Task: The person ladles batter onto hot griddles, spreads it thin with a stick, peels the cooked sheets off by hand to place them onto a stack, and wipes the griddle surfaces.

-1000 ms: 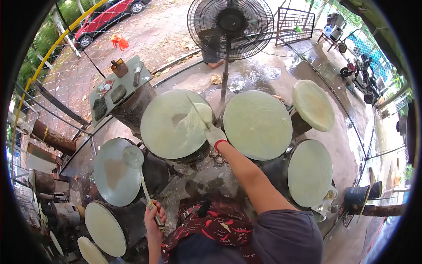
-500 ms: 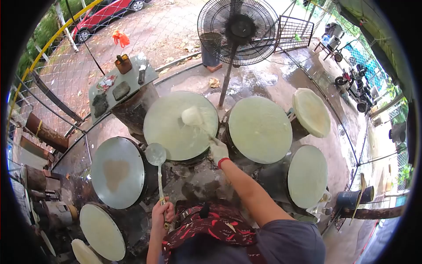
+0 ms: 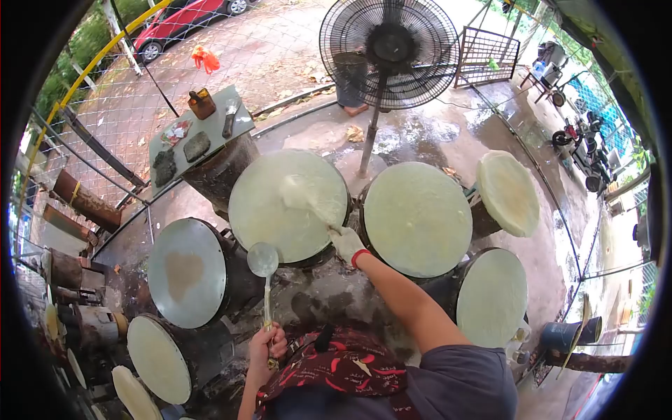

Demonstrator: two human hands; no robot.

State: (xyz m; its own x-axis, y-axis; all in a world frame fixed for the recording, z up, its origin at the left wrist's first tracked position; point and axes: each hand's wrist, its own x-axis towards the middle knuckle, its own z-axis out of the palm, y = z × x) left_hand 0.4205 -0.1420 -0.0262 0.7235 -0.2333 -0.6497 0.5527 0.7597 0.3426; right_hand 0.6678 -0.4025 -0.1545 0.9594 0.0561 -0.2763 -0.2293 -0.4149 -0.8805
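Observation:
My left hand [image 3: 268, 343] is wrapped round the handle of a metal ladle [image 3: 262, 260]. The ladle's round bowl points away from me, near the front left edge of the middle griddle [image 3: 252, 210]. My right hand [image 3: 346, 243], in a pale glove with a red band at the wrist, is closed at the front right rim of that griddle. From its fingers a pale paddle-like spreader [image 3: 308, 196] reaches over the whitish batter layer; its outline is blurred against the batter.
Round griddles stand about me: a pale-coated one [image 3: 418, 220] to the right, another [image 3: 492, 297] nearer, and a bare grey one [image 3: 210, 262] left. A stack of pale sheets [image 3: 508, 193] lies far right. A standing fan [image 3: 390, 49] and a small table [image 3: 227, 147] are behind.
The spreader in my right hand has shifted slightly over the batter, its wide end moving a little left. My view has turned slightly left, and the ladle stays in my left hand.

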